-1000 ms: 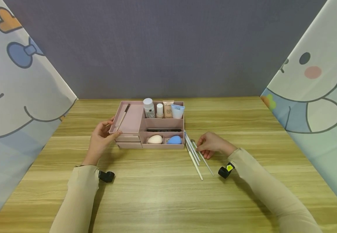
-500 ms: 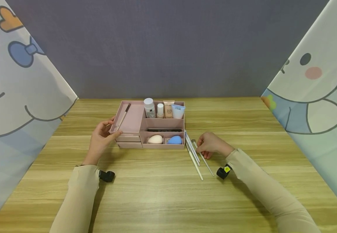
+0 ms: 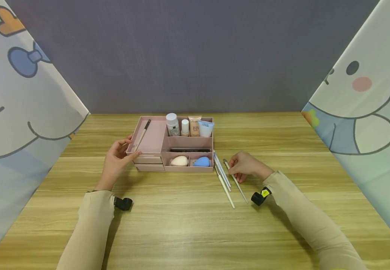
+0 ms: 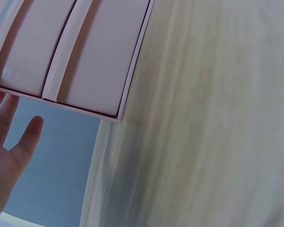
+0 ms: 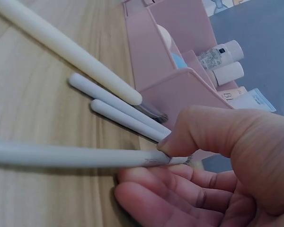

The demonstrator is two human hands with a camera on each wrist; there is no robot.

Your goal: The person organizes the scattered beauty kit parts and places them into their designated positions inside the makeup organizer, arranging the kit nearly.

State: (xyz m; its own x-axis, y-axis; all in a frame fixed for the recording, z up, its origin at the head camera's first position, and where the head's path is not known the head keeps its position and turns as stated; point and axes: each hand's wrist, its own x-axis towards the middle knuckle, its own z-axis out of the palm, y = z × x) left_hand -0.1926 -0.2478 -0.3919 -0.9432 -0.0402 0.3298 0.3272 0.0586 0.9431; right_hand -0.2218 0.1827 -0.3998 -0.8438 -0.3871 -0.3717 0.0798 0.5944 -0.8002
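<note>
A pink makeup organizer (image 3: pixel 154 138) stands at the back of the table. My left hand (image 3: pixel 115 159) grips its left front corner, thumb along the front edge and fingers against the side wall. The left wrist view shows its drawer fronts (image 4: pixel 97 61) pushed in. To the right, my right hand (image 3: pixel 247 165) pinches a white-handled makeup brush (image 5: pixel 85 156) between thumb and fingers near the bristle end. Beside it lie a cream-handled brush (image 5: pixel 80 52) and two thin white-handled brushes (image 5: pixel 116 104), their far ends near the organizer's right wall.
Another brush (image 3: pixel 142 135) lies in the organizer's top tray. Its compartments hold a white bottle (image 3: pixel 172 125), a small capped bottle (image 3: pixel 185 128), BB cream (image 3: pixel 195 126), a blue tube (image 3: pixel 205 128), a black pencil-like item (image 3: pixel 190 150), and cream (image 3: pixel 179 161) and blue sponges (image 3: pixel 202 161).
The brush in my right hand has shifted slightly away from the other brushes, its bristle end a little higher. My left hand and the organizer have stayed in place.
</note>
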